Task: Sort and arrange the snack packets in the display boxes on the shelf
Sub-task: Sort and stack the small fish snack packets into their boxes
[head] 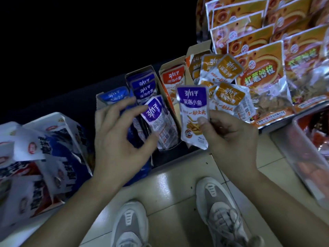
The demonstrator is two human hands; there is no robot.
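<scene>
My right hand pinches a purple-topped snack packet by its right edge and holds it upright in front of the display boxes. My left hand hovers with spread fingers over the box of purple packets; its fingertips are close to a tilted purple packet, and I cannot tell whether they touch it. A box of orange packets stands to the right of the purple one. Brown-topped packets lie loose further right. A blue packet sits in the leftmost box.
Large orange sweet-potato snack bags fill the shelf at the right. Blue and white bags lie at the left. A clear bin juts out at the right edge. My shoes stand on the tiled floor below.
</scene>
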